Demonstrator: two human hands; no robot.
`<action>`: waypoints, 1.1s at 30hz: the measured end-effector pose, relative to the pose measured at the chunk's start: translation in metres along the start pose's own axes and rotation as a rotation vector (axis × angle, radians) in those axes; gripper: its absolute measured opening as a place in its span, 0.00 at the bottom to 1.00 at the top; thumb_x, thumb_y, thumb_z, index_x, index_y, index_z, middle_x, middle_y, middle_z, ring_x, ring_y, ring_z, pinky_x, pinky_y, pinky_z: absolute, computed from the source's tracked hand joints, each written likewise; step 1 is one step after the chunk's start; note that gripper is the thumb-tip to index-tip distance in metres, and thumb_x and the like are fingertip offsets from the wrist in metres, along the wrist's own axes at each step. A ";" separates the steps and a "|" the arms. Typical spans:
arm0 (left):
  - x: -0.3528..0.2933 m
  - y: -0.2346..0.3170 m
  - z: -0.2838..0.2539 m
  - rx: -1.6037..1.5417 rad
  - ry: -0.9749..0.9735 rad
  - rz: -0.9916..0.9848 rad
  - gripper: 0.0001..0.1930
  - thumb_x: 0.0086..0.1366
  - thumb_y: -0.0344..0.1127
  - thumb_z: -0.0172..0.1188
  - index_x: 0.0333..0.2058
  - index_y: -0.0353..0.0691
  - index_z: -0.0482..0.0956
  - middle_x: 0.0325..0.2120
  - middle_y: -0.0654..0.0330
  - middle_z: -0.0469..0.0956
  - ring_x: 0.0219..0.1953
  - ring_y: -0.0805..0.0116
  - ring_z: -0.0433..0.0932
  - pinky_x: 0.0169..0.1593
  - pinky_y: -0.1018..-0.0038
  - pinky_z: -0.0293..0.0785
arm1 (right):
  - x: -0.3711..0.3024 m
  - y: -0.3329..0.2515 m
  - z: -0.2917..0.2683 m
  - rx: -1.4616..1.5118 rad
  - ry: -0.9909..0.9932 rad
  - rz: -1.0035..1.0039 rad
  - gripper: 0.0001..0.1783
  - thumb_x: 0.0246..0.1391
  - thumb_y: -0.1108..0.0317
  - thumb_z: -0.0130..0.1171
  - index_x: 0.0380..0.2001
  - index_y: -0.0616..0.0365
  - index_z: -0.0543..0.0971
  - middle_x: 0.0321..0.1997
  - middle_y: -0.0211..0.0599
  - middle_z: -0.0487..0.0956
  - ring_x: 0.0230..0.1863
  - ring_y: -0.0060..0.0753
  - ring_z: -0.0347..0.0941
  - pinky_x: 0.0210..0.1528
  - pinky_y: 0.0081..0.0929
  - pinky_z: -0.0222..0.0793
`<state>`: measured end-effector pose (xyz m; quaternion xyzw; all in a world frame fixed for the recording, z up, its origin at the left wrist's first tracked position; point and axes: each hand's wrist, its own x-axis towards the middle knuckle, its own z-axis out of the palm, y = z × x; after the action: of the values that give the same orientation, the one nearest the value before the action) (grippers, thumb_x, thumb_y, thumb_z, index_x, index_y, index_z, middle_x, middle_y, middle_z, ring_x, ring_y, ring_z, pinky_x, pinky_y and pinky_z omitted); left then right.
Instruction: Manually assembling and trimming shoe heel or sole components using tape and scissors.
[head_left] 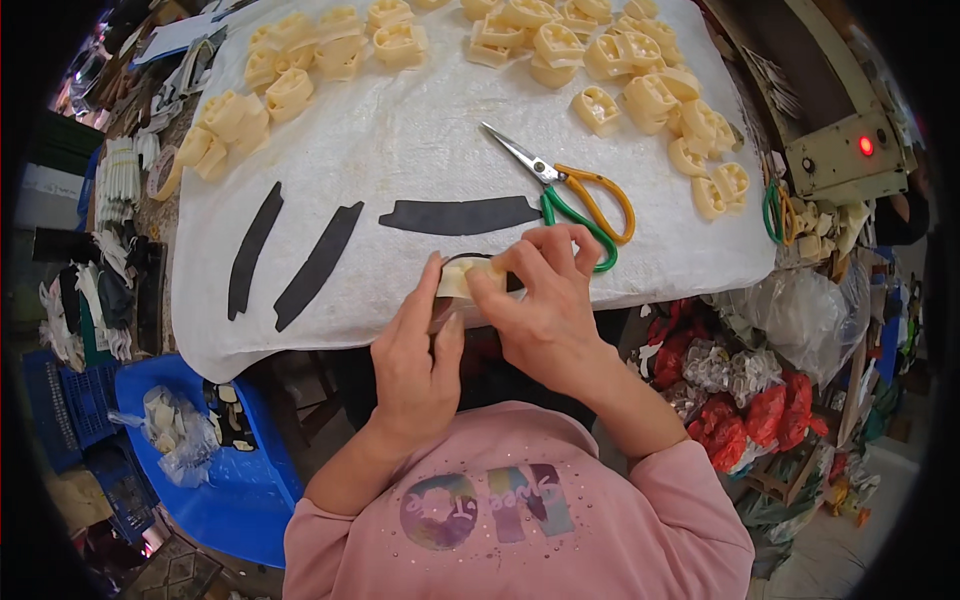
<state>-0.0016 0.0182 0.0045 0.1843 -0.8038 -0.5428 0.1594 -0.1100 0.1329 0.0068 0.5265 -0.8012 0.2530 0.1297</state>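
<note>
Cream piece [457,281], pinched between left hand [412,360] and right hand [545,305].
I judge black edging [466,255] between the fingers [427,287] is being fitted; next calls for steady pressure.

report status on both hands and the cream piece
Left hand, right hand: both on cream piece. Dark band along its far edge. Scissors lie just beyond right hand.

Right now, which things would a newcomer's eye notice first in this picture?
The scissors, with orange and green handles, would probably come first, just beyond the right hand on the white sheet. Then come cream pieces crowded across the sheet's far part, and the bright blue tub at lower left.
</note>
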 end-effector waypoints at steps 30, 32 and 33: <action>0.016 -0.025 -0.006 -0.008 0.147 0.512 0.06 0.55 0.29 0.63 0.27 0.33 0.77 0.21 0.59 0.71 0.24 0.68 0.67 0.26 0.77 0.63 | -0.011 0.018 0.005 0.618 -0.020 0.007 0.22 0.31 0.78 0.61 0.37 0.56 0.76 0.30 0.34 0.67 0.37 0.38 0.61 0.45 0.35 0.48; 0.017 -0.025 -0.005 0.002 0.156 0.535 0.07 0.57 0.30 0.62 0.26 0.33 0.75 0.19 0.60 0.70 0.24 0.68 0.65 0.26 0.76 0.61 | -0.010 0.018 0.005 0.620 -0.052 -0.011 0.21 0.32 0.78 0.60 0.37 0.56 0.76 0.30 0.34 0.67 0.37 0.37 0.61 0.45 0.35 0.48; 0.017 -0.025 -0.004 0.013 0.165 0.557 0.09 0.58 0.31 0.61 0.24 0.33 0.73 0.18 0.60 0.68 0.23 0.69 0.63 0.27 0.75 0.58 | -0.010 0.018 0.005 0.623 -0.054 -0.014 0.21 0.32 0.78 0.60 0.37 0.56 0.76 0.30 0.34 0.67 0.37 0.37 0.61 0.45 0.35 0.48</action>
<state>-0.0113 -0.0021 -0.0167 0.0009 -0.8113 -0.4560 0.3660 -0.1220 0.1438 -0.0069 0.5531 -0.6847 0.4712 -0.0573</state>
